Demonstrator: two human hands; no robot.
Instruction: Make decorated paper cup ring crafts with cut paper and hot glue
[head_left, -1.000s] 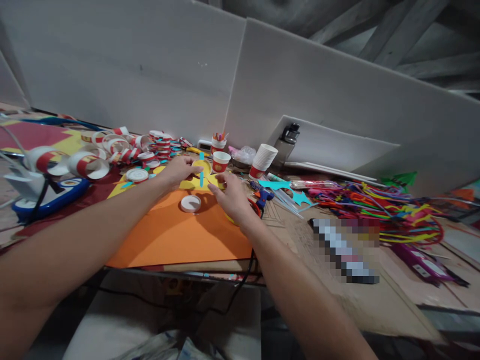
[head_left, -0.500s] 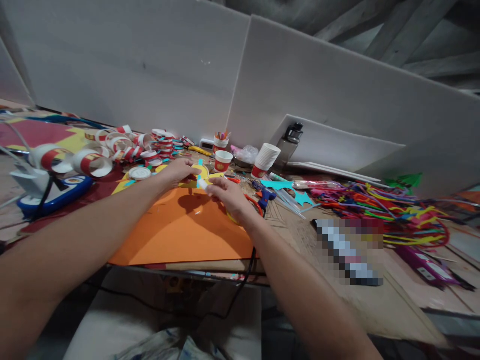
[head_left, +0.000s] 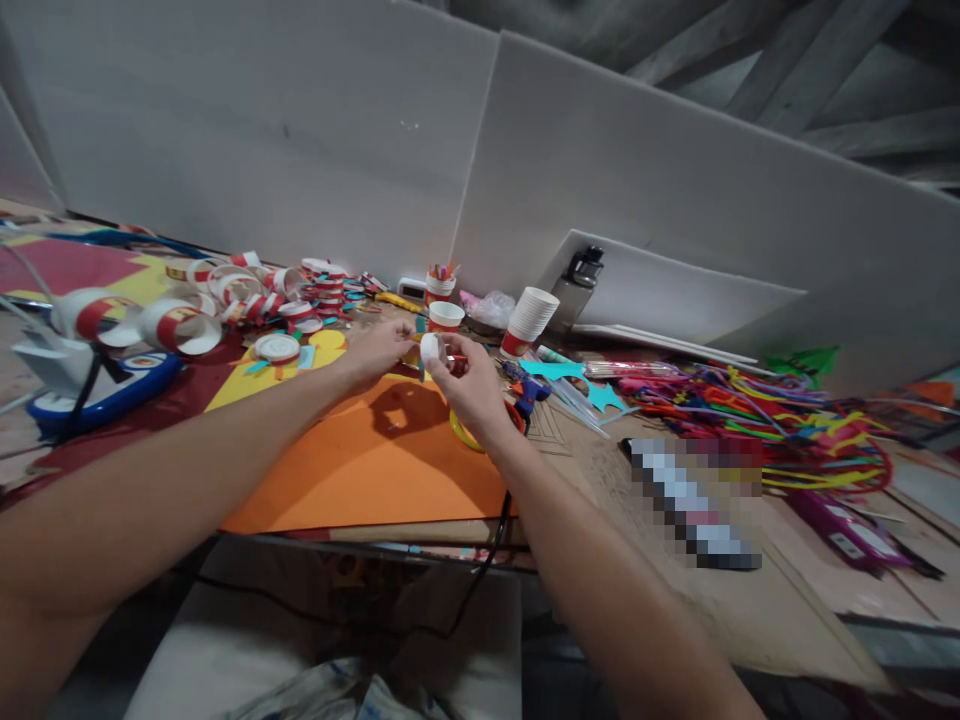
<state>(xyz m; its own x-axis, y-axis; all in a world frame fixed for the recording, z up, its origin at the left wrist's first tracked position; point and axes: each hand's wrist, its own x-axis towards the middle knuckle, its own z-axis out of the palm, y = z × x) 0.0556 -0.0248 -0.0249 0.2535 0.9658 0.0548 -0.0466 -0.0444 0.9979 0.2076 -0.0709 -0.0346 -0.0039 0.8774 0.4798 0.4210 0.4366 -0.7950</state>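
Above the orange sheet (head_left: 360,465), my left hand (head_left: 379,352) pinches a small yellow paper piece with teal tabs (head_left: 420,350), seen nearly edge-on. My right hand (head_left: 469,380) holds a small white round piece (head_left: 433,348) between thumb and fingers, close beside the yellow piece. Whether the two pieces touch cannot be made out. Below my right hand lies a yellow ring (head_left: 466,436), partly covered. A white disc with coloured tabs (head_left: 277,348) rests left of my left hand.
Paper cups (head_left: 531,318) are stacked near a dark bottle (head_left: 581,285). Red-and-white cup rings (head_left: 240,285) lie at the left. A blue glue gun (head_left: 531,388) is right of my right hand. Coloured pipe cleaners (head_left: 765,420) spread at the right. A black cable (head_left: 491,560) hangs over the edge.
The yellow piece has turned from face-up to nearly edge-on and moved slightly right. My right hand has risen, and the white round piece now shows its face.
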